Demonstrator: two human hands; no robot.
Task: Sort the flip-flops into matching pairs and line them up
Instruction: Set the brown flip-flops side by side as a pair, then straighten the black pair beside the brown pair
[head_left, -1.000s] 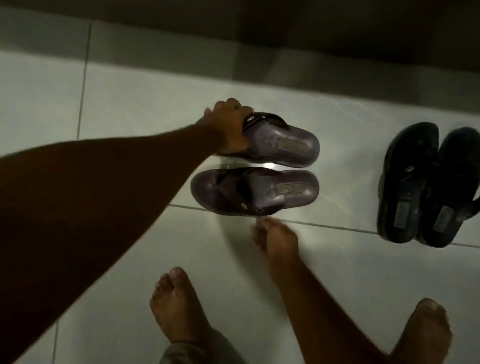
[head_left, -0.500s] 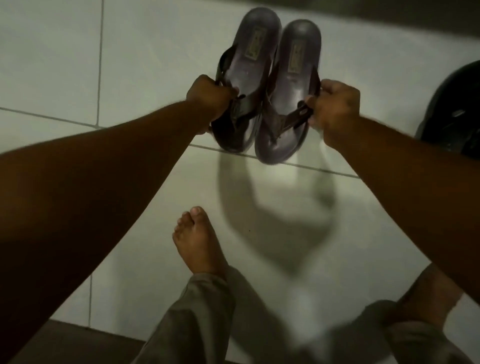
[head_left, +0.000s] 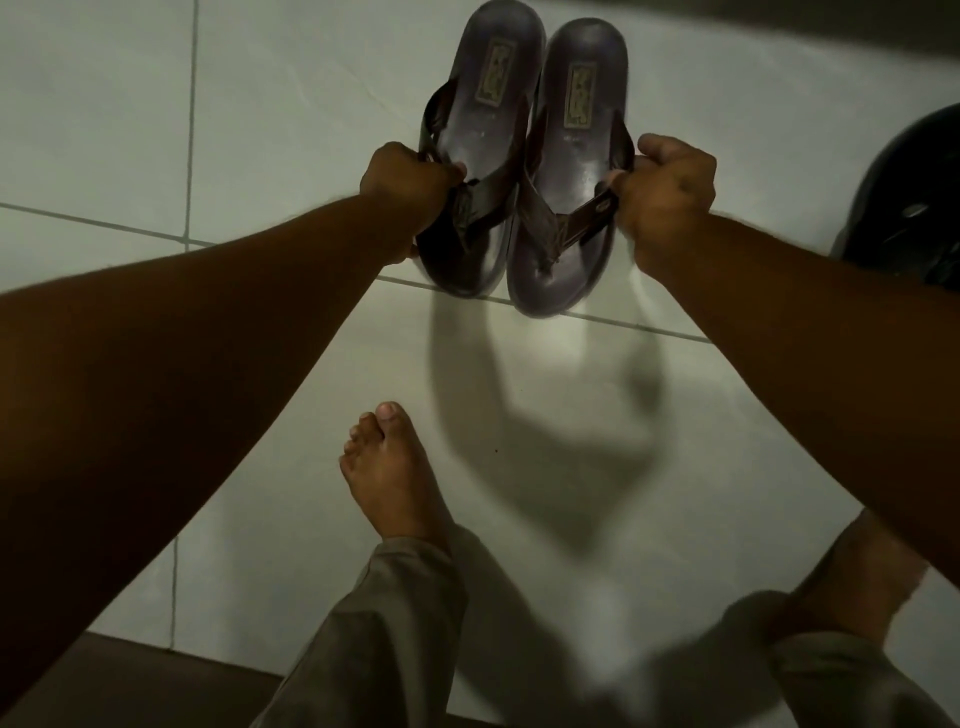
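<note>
1. Your left hand (head_left: 402, 179) is clamped on the strap of the left brown flip-flop (head_left: 480, 150) at 12 o'clock.
2. Your right hand (head_left: 662, 189) grips the strap of the right brown flip-flop (head_left: 569, 171), which touches its mate, heels pointing away from you.
3. A black flip-flop (head_left: 906, 208) lies at 2 o'clock on the tile floor (head_left: 156, 104).
</note>
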